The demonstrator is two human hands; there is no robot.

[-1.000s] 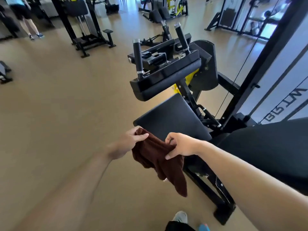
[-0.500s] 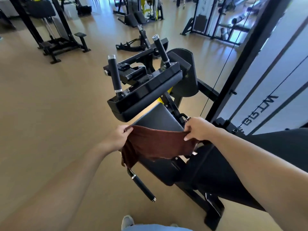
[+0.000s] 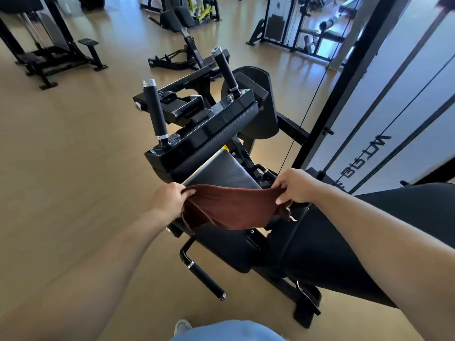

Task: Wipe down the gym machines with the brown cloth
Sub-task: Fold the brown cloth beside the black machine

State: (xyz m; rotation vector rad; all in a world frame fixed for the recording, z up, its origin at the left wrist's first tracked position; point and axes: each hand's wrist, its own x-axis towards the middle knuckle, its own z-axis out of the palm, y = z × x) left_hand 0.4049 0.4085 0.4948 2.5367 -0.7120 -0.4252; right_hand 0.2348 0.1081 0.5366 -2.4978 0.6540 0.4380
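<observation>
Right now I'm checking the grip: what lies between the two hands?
In the head view, only the brown cloth spans from left hand to right hand, stretched over the seat pad.

Setting was commercial gym. Tan floor (image 3: pixel 73 168) held several black weight machines (image 3: pixel 56 52), spaced well apart. Nearest machine (image 3: pixel 202 134) had padded seat (image 3: pixel 221 173), upright handles (image 3: pixel 156 112), cable (image 3: pixel 310 99) along frame. Rack (image 3: pixel 302 28) stood at far end.

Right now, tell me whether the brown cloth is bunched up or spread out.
Spread out: the brown cloth is stretched between the left hand and right hand, over the seat pad.
</observation>
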